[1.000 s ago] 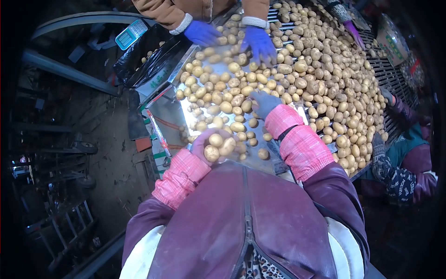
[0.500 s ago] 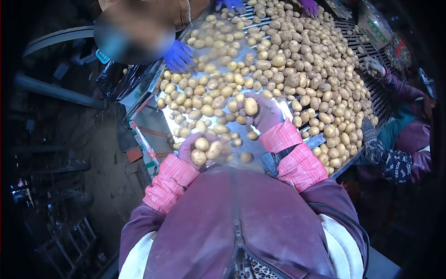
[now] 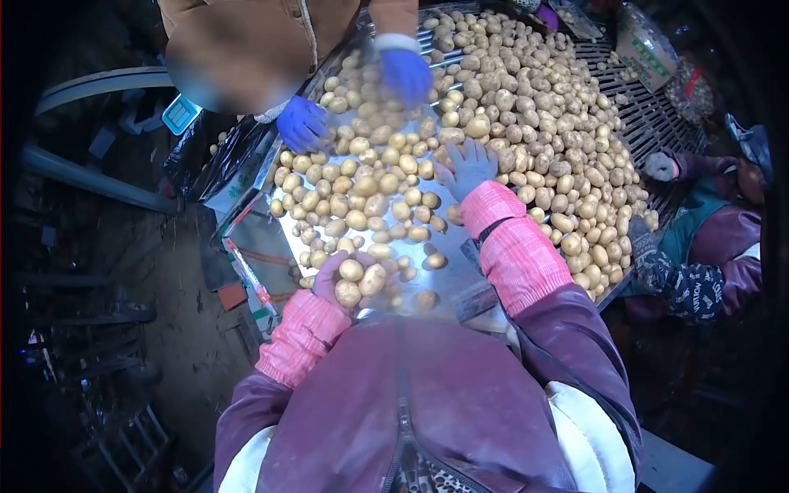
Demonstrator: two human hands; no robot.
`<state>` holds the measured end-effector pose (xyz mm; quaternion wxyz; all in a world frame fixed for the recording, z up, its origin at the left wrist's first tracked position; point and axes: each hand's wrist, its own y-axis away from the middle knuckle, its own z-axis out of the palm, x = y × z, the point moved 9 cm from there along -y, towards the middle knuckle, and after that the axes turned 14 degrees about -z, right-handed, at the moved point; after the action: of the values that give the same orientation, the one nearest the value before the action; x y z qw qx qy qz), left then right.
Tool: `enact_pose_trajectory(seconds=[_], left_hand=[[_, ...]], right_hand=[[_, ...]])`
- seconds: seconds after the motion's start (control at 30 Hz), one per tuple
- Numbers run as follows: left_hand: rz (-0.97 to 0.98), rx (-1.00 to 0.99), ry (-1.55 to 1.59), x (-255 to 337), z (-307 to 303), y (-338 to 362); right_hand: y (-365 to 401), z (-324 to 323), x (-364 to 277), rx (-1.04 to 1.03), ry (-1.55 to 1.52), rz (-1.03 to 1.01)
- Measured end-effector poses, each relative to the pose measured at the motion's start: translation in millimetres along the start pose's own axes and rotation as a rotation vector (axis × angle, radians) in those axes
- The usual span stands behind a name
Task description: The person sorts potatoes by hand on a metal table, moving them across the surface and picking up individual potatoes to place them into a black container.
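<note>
Three pale potatoes (image 3: 348,292) rest in my left hand (image 3: 326,279), whose fingers curl around them low over the near left side of the metal table (image 3: 454,267). My right hand (image 3: 472,168), in a greyish glove, lies with fingers spread at the near edge of the big potato pile (image 3: 542,123), palm down. Nothing shows in its grip, though its underside is hidden. Between my hands and beyond them, loose potatoes (image 3: 337,205) are scattered over the shiny surface.
Across the table, a person in a brown jacket has blue-gloved hands (image 3: 302,125) among the potatoes. Another person's patterned sleeve (image 3: 694,283) is at the right, beside the dark slatted grate (image 3: 604,62). A black plastic bag (image 3: 238,152) hangs off the left side.
My right hand has let go of a potato and reached forward, its fingers now spread. My left hand still holds its potatoes, slightly lower. The blue-gloved person's other hand has moved in over the table.
</note>
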<state>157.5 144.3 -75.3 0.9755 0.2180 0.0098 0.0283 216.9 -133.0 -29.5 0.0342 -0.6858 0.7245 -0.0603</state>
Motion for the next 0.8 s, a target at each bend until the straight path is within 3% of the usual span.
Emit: enact_pose_trajectory(seconds=[0.07, 0.17, 0.23, 0.3, 0.37, 0.4, 0.43, 0.5, 0.53, 0.57, 0.63, 0.67, 0.8], left_hand=[[0.018, 0.058, -0.011, 4, -15, -2], [0.025, 0.111, 0.008, 4, -28, -4], [0.005, 0.079, 0.009, 3, -19, -3], [0.079, 0.215, -0.058, 6, -19, 0], [0.127, 0.288, -0.094, 9, -14, -2], [0.136, 0.303, -0.092, 9, -12, -1], [0.147, 0.318, -0.090, 9, -11, 1], [0.116, 0.235, -0.054, 7, -8, 2], [0.096, 0.180, -0.029, 8, -15, -1], [0.077, 0.125, -0.003, 8, -19, -2], [0.143, 0.223, -0.073, 12, -29, -2], [0.173, 0.271, -0.108, 15, -31, -2], [0.140, 0.261, -0.076, 13, -28, -6]], right_hand=[[12, 16, -3, 0.021, 0.208, -0.039], [20, 14, -43, -0.196, 0.068, -0.109], [35, 2, -74, -0.214, 0.204, -0.297], [40, 8, -78, -0.239, -0.040, -0.354], [35, 20, -60, -0.254, -0.653, -0.275], [19, 1, -39, 0.007, -0.488, -0.169], [4, 5, -21, -0.017, -0.279, -0.194], [-22, 0, 23, -0.057, -0.054, -0.059], [-29, -10, 46, -0.075, -0.038, 0.099], [-37, -6, 59, -0.064, -0.034, 0.125], [-48, 8, 81, -0.046, -0.027, 0.175], [-55, 13, 78, -0.202, -0.041, 0.158], [-71, 2, 30, -0.382, 0.051, -0.083]])
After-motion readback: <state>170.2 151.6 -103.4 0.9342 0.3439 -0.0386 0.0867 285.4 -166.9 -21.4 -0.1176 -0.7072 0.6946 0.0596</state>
